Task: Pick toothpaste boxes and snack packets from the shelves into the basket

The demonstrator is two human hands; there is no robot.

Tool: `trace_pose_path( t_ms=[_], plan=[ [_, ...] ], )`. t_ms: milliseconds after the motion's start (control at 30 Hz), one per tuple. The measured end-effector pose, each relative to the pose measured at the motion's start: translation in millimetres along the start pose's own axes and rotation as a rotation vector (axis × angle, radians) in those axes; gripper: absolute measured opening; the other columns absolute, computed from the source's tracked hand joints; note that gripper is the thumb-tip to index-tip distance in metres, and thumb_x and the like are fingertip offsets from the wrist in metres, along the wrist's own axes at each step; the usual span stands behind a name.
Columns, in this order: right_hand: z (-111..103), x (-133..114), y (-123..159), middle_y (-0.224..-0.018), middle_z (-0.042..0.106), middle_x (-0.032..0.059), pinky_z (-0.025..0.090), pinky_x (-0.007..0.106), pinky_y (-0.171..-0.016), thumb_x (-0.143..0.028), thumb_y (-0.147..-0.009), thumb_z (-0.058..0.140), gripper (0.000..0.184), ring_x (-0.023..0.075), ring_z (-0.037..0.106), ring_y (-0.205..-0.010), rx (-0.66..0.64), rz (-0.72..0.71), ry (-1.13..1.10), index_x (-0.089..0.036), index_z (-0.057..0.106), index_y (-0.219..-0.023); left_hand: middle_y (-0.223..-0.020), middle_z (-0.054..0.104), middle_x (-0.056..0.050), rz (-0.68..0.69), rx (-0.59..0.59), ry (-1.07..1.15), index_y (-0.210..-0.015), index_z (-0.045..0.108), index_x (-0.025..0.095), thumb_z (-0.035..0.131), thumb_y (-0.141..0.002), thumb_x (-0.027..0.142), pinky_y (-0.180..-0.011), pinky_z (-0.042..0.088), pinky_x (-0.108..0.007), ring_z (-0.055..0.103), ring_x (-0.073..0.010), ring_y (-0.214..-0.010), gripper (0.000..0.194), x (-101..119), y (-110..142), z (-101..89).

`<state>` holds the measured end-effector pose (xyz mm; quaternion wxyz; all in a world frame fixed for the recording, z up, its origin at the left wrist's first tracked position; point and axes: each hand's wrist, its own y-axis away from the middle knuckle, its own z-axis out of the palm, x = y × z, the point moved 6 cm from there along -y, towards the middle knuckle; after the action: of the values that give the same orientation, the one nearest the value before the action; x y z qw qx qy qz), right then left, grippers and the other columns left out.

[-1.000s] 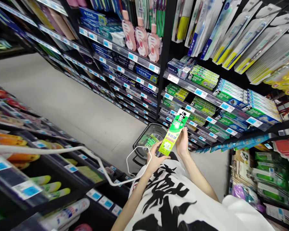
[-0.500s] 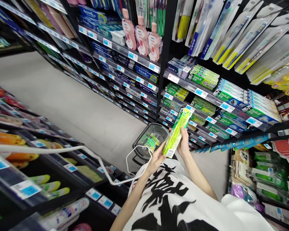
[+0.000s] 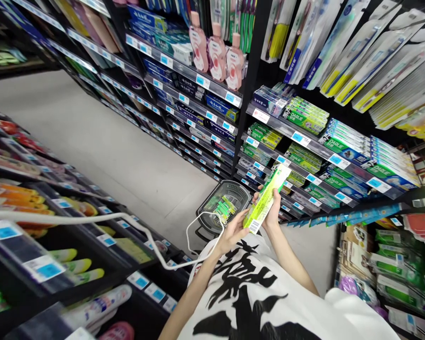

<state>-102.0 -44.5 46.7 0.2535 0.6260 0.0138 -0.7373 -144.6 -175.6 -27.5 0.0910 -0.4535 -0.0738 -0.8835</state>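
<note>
A yellow-green toothpaste box [image 3: 268, 199] is held up in front of my body, tilted, its barcode end toward me. My right hand [image 3: 272, 211] grips its right side, with fingertips showing past the far left edge. At the lower left end, my left hand [image 3: 235, 230] has its fingers closed against the box. Below and left of the hands, a dark grey shopping basket [image 3: 241, 190] stands on the floor. Inside lie several green and yellow packs [image 3: 224, 208], too small to read.
Shelves of green toothpaste boxes [image 3: 306, 114] rise ahead, under hanging toothbrush packs [image 3: 364, 61]. Pink bottles [image 3: 216, 52] stand further left. A white cable [image 3: 138, 226] crosses from the left. Grey aisle floor [image 3: 127, 156] runs between the shelf rows; another rack [image 3: 393, 264] stands at right.
The toothpaste box has turned slightly in my hands, its far end leaning more to the right. The camera view has shifted a little, moving the shelves rightward.
</note>
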Motion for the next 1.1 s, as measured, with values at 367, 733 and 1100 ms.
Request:
trace_pose_path(
  t_ms=[367,733,1100],
  plan=[
    [8.3,-7.0,2.8,-0.089,0.073,0.0062,0.042,0.027,-0.046,-0.077,-0.089,0.032,0.072,0.0127,0.055,-0.051,-0.173,0.005,-0.174,-0.019,0.069,-0.109,-0.135,0.065,-0.016,0.070,0.015,-0.225,-0.142,0.053,0.020,0.091,-0.066,0.041,-0.104,0.054,-0.049,0.063,-0.0358,-0.125,0.087,-1.5,3.7,3.5],
    [11.5,-4.0,2.8,-0.088,0.074,0.0066,0.051,0.031,-0.050,-0.083,-0.084,0.036,0.072,0.0170,0.057,-0.055,-0.129,0.092,-0.151,-0.022,0.069,-0.102,-0.141,0.052,-0.014,0.292,0.141,-0.536,-0.143,0.050,0.027,0.088,-0.072,0.031,-0.097,0.058,-0.045,0.056,-0.0332,-0.130,0.081,23.1,7.6,3.8],
    [-3.3,30.2,-5.9,-0.069,0.068,0.0038,0.050,0.026,-0.050,-0.077,-0.084,0.052,0.063,0.0167,0.062,-0.059,-0.037,0.218,-0.265,-0.018,0.069,-0.094,-0.137,0.056,-0.013,0.419,0.246,-0.784,-0.141,0.051,0.026,0.080,-0.082,0.026,-0.112,0.047,-0.050,0.057,-0.0297,-0.130,0.066,34.8,7.2,6.6]
  ],
)
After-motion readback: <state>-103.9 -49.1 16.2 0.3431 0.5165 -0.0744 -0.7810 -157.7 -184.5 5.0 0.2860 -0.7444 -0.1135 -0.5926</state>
